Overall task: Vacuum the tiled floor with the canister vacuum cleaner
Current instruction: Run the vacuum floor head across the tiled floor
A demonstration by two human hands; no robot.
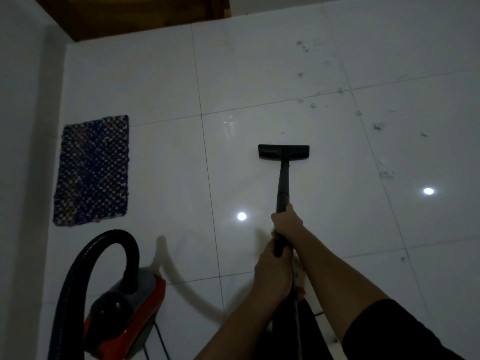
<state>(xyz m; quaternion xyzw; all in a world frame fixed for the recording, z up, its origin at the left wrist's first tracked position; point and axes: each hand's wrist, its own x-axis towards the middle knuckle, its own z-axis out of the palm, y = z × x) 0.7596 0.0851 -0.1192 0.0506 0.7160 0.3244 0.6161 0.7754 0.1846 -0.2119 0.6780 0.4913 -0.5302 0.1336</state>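
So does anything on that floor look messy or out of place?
Yes. Grey dust clumps lie scattered over the tiles on the far right, ahead and right of the floor nozzle, which has not reached them. The woven mat by the left wall sits a little askew. Both hands, right hand and left hand, grip the wand.
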